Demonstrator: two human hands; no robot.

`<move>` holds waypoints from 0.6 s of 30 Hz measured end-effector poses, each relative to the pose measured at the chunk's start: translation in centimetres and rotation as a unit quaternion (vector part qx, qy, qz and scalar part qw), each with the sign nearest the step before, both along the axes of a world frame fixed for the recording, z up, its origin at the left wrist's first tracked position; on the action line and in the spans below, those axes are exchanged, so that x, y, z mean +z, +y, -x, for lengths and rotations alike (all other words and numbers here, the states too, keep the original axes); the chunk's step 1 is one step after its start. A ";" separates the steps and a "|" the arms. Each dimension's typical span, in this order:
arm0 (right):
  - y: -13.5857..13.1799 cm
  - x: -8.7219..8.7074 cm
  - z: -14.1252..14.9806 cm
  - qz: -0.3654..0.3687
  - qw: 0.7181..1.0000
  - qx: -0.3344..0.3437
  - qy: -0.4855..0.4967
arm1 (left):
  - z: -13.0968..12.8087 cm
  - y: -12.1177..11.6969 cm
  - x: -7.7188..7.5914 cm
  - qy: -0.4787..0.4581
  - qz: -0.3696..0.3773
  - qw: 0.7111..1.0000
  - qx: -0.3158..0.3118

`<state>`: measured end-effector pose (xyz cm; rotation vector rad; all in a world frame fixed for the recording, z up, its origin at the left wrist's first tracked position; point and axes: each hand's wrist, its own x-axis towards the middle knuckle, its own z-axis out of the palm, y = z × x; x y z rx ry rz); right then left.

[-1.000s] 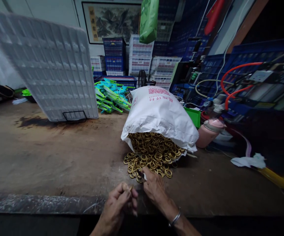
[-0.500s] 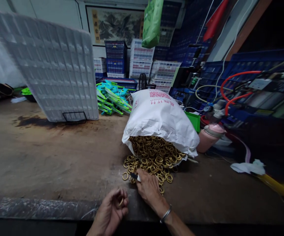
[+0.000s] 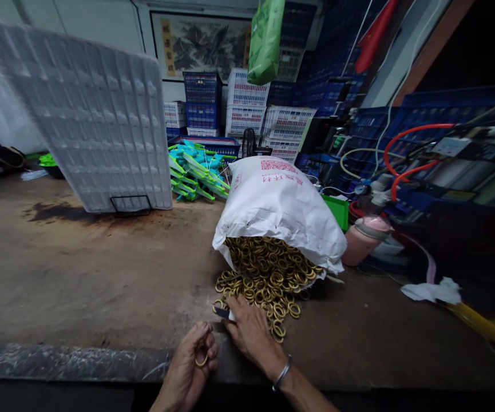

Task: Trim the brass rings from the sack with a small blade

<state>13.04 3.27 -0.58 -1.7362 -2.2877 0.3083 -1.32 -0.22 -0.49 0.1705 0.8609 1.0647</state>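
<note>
My left hand [image 3: 187,360], fingers curled, holds a gold-coloured ring [image 3: 202,363] just above the table's front part. To its right, my right hand [image 3: 251,332] is closed around a small knife [image 3: 222,313] with a dark blade and a whitish handle. The blade points left, close to a loose ring at the pile's left edge; whether they touch I cannot tell. A heap of similar rings [image 3: 273,280] spills from the mouth of a white woven sack [image 3: 273,194] lying on its side. My right hand covers part of the heap's front.
On the wooden table [image 3: 101,274], a ribbed white tray [image 3: 101,114] stands upright at left. Green and blue plastic pieces [image 3: 198,169] are piled behind the sack. A pink container [image 3: 365,237] and hoses are at right. Stacked crates [image 3: 247,94] line the back.
My right hand has shifted slightly left with the knife. My left hand has moved a little left and down, and its ring shows more plainly.
</note>
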 end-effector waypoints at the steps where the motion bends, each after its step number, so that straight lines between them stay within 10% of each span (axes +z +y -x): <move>1: -0.1 -0.2 0.2 0.000 1.000 -0.003 -0.008 | 0.0 0.0 0.0 0.005 -0.001 1.000 -0.004; 13: 0.3 0.2 -0.6 0.018 0.989 -0.034 0.141 | -1.1 0.4 0.6 0.170 -0.056 0.983 -0.026; 18: 0.6 1.2 -0.4 0.143 0.882 -0.068 0.445 | -2.1 0.9 -0.1 0.212 -0.088 0.973 -0.027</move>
